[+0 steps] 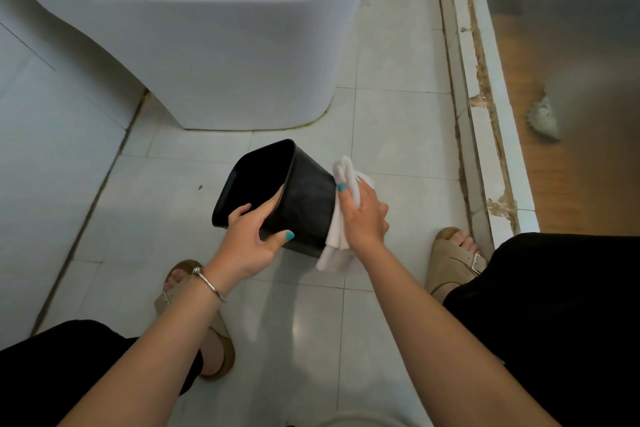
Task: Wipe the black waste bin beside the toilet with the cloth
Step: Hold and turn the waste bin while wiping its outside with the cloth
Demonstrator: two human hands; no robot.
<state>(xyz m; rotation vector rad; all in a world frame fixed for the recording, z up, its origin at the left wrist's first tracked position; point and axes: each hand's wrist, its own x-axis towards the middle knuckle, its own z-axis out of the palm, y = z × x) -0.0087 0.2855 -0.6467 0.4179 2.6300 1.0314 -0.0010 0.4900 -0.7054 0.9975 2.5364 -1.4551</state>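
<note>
While the black waste bin [304, 208] hangs just below the centre of the frame, lifted off the tiled floor [398, 114] and in front of the white toilet [225, 55] that fills the upper left, both hands are on it. The left hand [247, 236] grips the rim at the lower edge of the mouth, fingers curled inside and thumb laid along the outer wall. The right hand [363, 215] presses the white cloth [341, 218] flat against the bin's base end, fingers fairly straight over the bunched fabric, whose loose tail hangs down toward the lower centre.

Judging from how easily one hand carries it by the rim, the bin is light, and its walls look like stiff, smooth plastic: rigid enough to push against, but probably slick, so a grip hooked over the rim seems safer than a pinch on the bare side. It appears empty, so tilting it risks nothing spilling. The cloth is soft and limp and will fold round corners; it needs a flat palm behind it to keep contact.

Tipped on its side, the bin has its open mouth facing the upper left of the frame, toward the toilet, and its closed base toward the right. Its long axis runs from upper left down to lower right.
</note>
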